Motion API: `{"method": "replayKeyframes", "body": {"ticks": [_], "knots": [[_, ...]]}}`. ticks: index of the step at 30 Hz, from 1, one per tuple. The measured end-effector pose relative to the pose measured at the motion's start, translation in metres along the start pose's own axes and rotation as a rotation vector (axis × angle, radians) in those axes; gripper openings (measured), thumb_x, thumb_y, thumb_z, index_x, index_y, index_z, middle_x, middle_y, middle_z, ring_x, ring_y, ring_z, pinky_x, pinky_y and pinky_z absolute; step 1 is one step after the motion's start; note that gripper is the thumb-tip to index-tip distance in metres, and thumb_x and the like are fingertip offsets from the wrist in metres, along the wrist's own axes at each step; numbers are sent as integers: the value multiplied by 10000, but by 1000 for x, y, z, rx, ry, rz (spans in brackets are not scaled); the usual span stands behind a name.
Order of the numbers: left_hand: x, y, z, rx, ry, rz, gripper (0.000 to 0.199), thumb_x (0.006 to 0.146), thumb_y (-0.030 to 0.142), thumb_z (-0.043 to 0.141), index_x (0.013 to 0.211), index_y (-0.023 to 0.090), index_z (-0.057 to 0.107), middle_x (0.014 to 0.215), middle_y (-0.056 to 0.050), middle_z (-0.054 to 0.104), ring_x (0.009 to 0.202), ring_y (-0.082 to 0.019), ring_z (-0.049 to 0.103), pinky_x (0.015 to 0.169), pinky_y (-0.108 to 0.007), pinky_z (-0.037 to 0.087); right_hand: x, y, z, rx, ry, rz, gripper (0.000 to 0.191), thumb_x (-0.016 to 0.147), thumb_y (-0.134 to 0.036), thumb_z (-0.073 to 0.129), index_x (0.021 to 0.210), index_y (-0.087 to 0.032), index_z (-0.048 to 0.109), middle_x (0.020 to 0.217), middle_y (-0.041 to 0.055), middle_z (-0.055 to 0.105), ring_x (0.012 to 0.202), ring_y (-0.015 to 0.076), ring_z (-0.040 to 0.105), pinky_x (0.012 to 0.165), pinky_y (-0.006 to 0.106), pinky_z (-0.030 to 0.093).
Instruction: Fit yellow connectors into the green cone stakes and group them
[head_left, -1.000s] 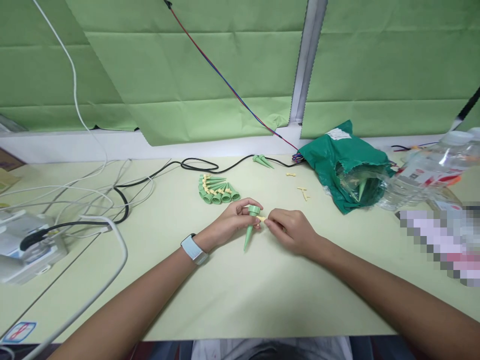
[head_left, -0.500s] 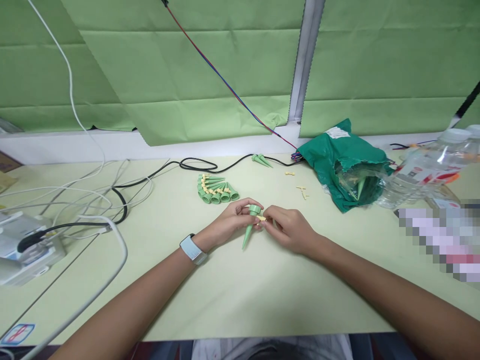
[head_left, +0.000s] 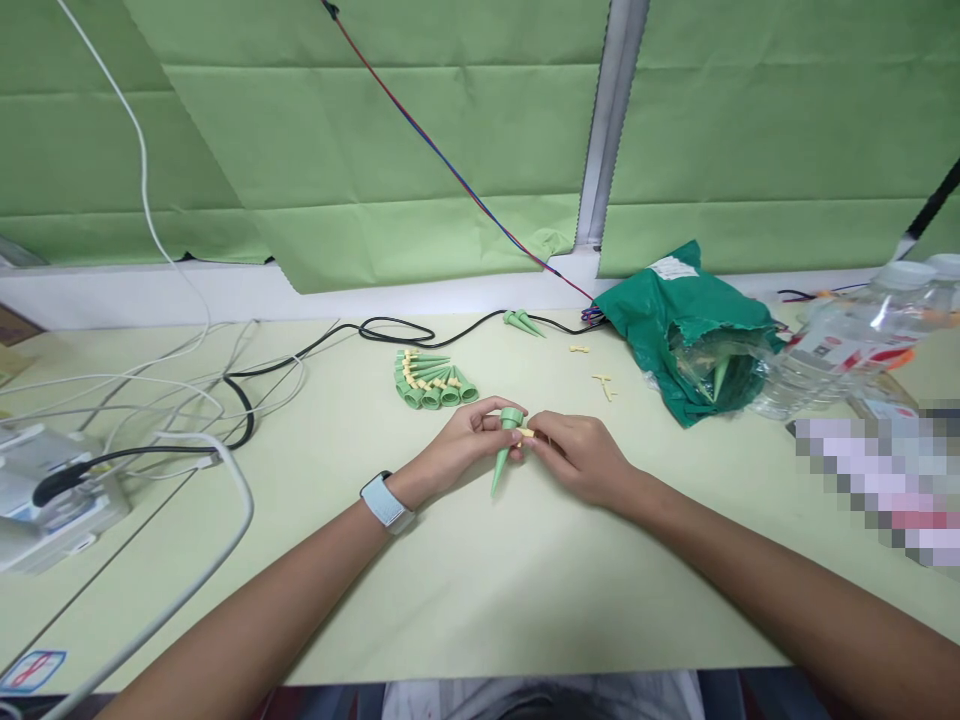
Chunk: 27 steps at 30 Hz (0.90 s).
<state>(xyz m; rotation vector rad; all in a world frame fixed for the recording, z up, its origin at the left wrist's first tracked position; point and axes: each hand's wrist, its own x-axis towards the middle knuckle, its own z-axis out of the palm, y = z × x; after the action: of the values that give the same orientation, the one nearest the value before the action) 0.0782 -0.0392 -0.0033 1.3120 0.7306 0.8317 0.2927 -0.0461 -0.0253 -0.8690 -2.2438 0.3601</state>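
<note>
Fingers of my left hand [head_left: 472, 437] are closed around a green plastic watering spike [head_left: 501, 470], its wide round cap up and its point slanting down towards me. At the spike's side sits a small yellow valve piece [head_left: 526, 433], pinched by the thumb and forefinger of my right hand [head_left: 577, 452]. My fingertips partly cover where the two parts meet. Beyond my left hand lies a fanned group of several green spikes [head_left: 435, 380] with yellow pieces on them. Loose yellow pieces [head_left: 604, 386] lie farther back on the right.
More green spikes [head_left: 523, 322] lie by a black cable [head_left: 465, 328] near the wall. An open green bag [head_left: 690, 330] stands at the back right, beside clear plastic bottles [head_left: 840, 340]. White cables [head_left: 240, 480] and a white power device [head_left: 60, 500] fill the left side.
The green spike has shifted slightly right and stands a little more upright. Both hands keep their grips, with the yellow piece still at the spike's side.
</note>
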Motion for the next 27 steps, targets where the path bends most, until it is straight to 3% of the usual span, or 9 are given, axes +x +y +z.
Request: {"method": "replayKeyframes", "body": {"ticks": [4, 8, 11, 15, 20, 22, 27], "knots": [[-1, 0, 1, 71, 52, 8, 378, 835, 310, 796, 1159, 185, 646, 841, -33, 687, 849, -210, 719, 886, -381, 519, 1, 0, 1, 11, -24, 76, 291, 1079, -312, 413, 858, -224, 581, 784, -18, 682, 660, 126, 570, 640, 259, 334], [-1, 1, 5, 92, 117, 11, 345, 824, 284, 800, 1120, 180, 656, 761, 11, 623, 821, -187, 710, 857, -346, 530, 1, -2, 5, -5, -22, 152, 309, 1083, -350, 405, 850, -221, 561, 766, -23, 677, 622, 125, 549, 601, 267, 304], [-1, 1, 5, 78, 123, 18, 330, 829, 281, 792, 1112, 177, 657, 689, 43, 550, 770, -172, 700, 830, -331, 532, 1, -1, 4, -92, 3, 72, 214, 1061, -337, 445, 966, -211, 589, 833, 7, 693, 666, 143, 566, 644, 281, 319], [-2, 0, 3, 89, 88, 25, 363, 832, 294, 789, 1144, 173, 648, 777, -2, 636, 840, -201, 718, 871, -363, 536, 2, 1, 0, -179, -22, -39, 224, 1054, -287, 418, 938, -199, 590, 848, 31, 687, 674, 152, 545, 680, 299, 316], [-4, 4, 7, 131, 112, 29, 369, 825, 314, 795, 1136, 182, 647, 798, -13, 660, 848, -205, 718, 858, -372, 547, 4, -2, 0, 155, -125, 250, 356, 1079, -355, 348, 777, -218, 477, 673, -30, 570, 595, 132, 485, 583, 255, 305], [-4, 4, 8, 127, 109, 25, 371, 825, 319, 796, 1136, 184, 643, 770, -5, 647, 828, -202, 716, 841, -365, 550, 3, -6, -1, 168, -149, 296, 356, 1080, -370, 342, 780, -222, 462, 677, -34, 565, 599, 134, 485, 576, 251, 302], [-3, 2, 6, 89, 71, 27, 387, 832, 335, 796, 1155, 195, 635, 708, 24, 583, 821, -208, 715, 864, -381, 546, 0, -11, -3, -130, -100, 134, 253, 1071, -345, 371, 911, -220, 522, 845, 17, 651, 660, 153, 518, 625, 283, 291]]}}
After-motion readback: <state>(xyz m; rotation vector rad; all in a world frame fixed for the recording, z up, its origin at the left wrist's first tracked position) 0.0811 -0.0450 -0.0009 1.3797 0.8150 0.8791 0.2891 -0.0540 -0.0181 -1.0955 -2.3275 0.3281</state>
